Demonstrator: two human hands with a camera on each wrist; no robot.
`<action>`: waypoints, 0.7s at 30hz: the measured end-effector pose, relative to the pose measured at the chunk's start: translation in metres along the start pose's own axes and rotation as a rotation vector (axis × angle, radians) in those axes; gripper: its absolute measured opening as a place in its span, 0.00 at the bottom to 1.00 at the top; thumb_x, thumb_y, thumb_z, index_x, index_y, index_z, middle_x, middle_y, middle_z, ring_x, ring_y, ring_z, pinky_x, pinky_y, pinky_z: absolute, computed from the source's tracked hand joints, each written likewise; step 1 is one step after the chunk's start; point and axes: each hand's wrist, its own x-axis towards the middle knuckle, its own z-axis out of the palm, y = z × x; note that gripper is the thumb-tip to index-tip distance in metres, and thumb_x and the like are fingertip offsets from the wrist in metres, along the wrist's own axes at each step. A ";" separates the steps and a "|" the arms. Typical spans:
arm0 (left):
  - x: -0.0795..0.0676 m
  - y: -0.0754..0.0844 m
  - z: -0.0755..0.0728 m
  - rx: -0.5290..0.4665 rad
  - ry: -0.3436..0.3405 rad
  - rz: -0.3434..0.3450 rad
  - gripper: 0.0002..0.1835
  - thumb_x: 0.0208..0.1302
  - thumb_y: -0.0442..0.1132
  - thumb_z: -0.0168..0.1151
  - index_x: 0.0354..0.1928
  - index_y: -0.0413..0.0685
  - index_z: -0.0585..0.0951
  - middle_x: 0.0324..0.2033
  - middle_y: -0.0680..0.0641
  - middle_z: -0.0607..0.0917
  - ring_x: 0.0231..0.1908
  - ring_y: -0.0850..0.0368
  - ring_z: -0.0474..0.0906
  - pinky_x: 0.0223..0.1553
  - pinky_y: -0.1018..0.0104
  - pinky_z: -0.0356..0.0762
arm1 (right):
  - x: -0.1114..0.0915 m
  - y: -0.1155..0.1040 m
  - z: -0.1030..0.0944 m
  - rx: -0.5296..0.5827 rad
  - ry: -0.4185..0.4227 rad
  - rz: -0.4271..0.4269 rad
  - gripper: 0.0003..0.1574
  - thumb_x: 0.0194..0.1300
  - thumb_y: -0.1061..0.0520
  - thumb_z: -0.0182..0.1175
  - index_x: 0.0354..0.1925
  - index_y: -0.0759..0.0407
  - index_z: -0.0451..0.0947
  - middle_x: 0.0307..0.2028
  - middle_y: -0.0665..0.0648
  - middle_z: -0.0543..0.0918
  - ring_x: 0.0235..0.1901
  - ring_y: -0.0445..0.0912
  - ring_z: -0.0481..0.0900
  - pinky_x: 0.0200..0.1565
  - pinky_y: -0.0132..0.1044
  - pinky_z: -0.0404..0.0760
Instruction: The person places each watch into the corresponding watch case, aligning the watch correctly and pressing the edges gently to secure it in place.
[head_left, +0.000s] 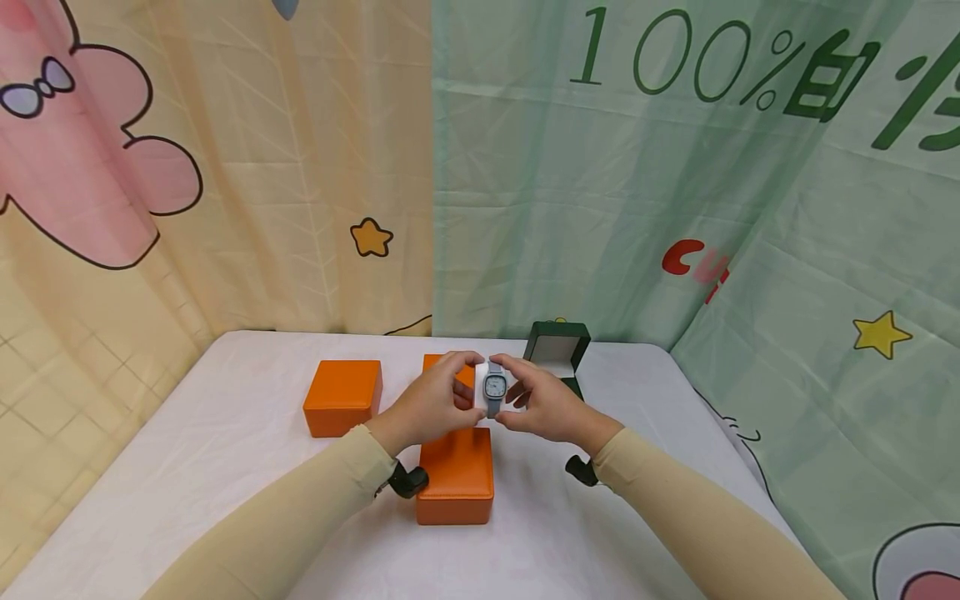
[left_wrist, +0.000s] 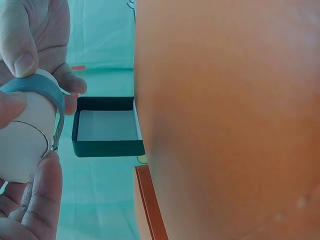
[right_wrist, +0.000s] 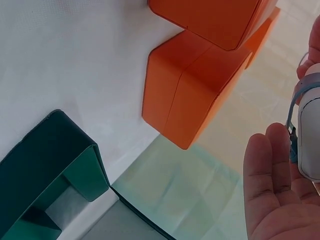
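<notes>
A wristwatch (head_left: 495, 386) with a square face and a grey-blue strap is wrapped round a white watch cushion (left_wrist: 25, 150). Both hands hold it up over the table, face toward the head camera. The left hand (head_left: 433, 393) grips it from the left, thumb low and fingers high. From the other side the right hand (head_left: 546, 402) grips it, and its lower fingers (right_wrist: 260, 170) extend beside the cushion in the right wrist view. Behind the right hand, an open dark green box (head_left: 558, 346) stands with its lid raised, its lower part mostly hidden.
An orange box (head_left: 455, 475) lies under the left wrist, and a second orange box (head_left: 342, 398) is at the left. Another orange box (head_left: 432, 361) is partly hidden behind the left hand. A white cloth (head_left: 600, 517) covers the table; printed curtains (head_left: 600, 208) hang behind.
</notes>
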 end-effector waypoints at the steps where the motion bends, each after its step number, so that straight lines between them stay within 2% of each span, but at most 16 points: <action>1: 0.000 0.000 0.000 0.004 0.000 -0.001 0.38 0.61 0.37 0.78 0.70 0.53 0.70 0.59 0.49 0.78 0.42 0.60 0.86 0.47 0.66 0.89 | 0.000 0.000 0.000 -0.005 0.001 0.001 0.53 0.64 0.60 0.73 0.81 0.53 0.60 0.62 0.58 0.78 0.49 0.53 0.85 0.56 0.53 0.87; 4: 0.000 0.000 0.000 0.013 0.001 -0.001 0.38 0.61 0.37 0.78 0.71 0.52 0.70 0.59 0.49 0.78 0.43 0.60 0.86 0.47 0.66 0.89 | 0.000 0.000 0.000 -0.015 0.002 0.007 0.53 0.64 0.60 0.73 0.81 0.52 0.60 0.61 0.56 0.78 0.48 0.48 0.85 0.56 0.50 0.88; 7: 0.000 0.001 0.000 0.016 -0.001 0.000 0.38 0.61 0.37 0.78 0.71 0.52 0.70 0.59 0.49 0.78 0.43 0.60 0.85 0.48 0.66 0.89 | 0.000 0.000 0.000 -0.021 0.001 0.010 0.53 0.64 0.59 0.73 0.81 0.52 0.60 0.61 0.55 0.79 0.49 0.51 0.85 0.55 0.46 0.88; 11: 0.000 0.002 0.000 0.016 -0.005 -0.006 0.38 0.61 0.37 0.78 0.71 0.52 0.69 0.59 0.49 0.77 0.43 0.60 0.86 0.47 0.66 0.89 | -0.001 0.000 -0.001 -0.012 -0.003 0.007 0.53 0.64 0.60 0.73 0.81 0.52 0.60 0.62 0.55 0.79 0.52 0.59 0.85 0.55 0.45 0.88; 21: 0.000 0.002 0.001 0.008 0.001 -0.023 0.38 0.60 0.37 0.78 0.71 0.53 0.70 0.58 0.50 0.78 0.43 0.60 0.85 0.48 0.66 0.89 | -0.002 0.001 -0.001 -0.019 0.000 -0.001 0.54 0.63 0.60 0.73 0.81 0.52 0.60 0.63 0.56 0.78 0.52 0.58 0.86 0.55 0.45 0.88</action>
